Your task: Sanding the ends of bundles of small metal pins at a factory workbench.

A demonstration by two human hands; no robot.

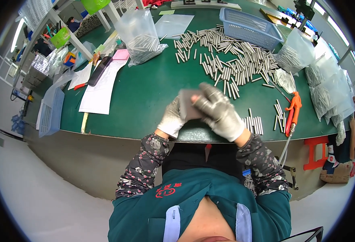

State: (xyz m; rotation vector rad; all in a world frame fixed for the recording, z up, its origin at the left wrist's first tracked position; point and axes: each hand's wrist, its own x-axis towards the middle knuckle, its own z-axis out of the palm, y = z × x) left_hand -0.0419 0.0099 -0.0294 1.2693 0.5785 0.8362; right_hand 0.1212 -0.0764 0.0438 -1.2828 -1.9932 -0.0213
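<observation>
At the table's near edge, my left hand (172,119) in a white glove grips a flat grey-brown pad (188,107), its fingers mostly hidden behind it. My right hand (222,115), in a glove with greyed fingers and a bare fingertip, is closed over the pad's right side. Motion blurs both the pad and that hand; whatever the right fingers pinch cannot be made out. Just right of it lies a short row of metal pins (255,126). Beyond both hands spreads a large heap of the same steel pins (242,64).
An orange air blow gun (294,107) with its hose lies at right, beside a few pins (279,115). Bags of pins (327,88) line the right edge; another bag (141,40) stands far left. A blue basket (248,30) sits behind the heap. Papers (98,94) lie left.
</observation>
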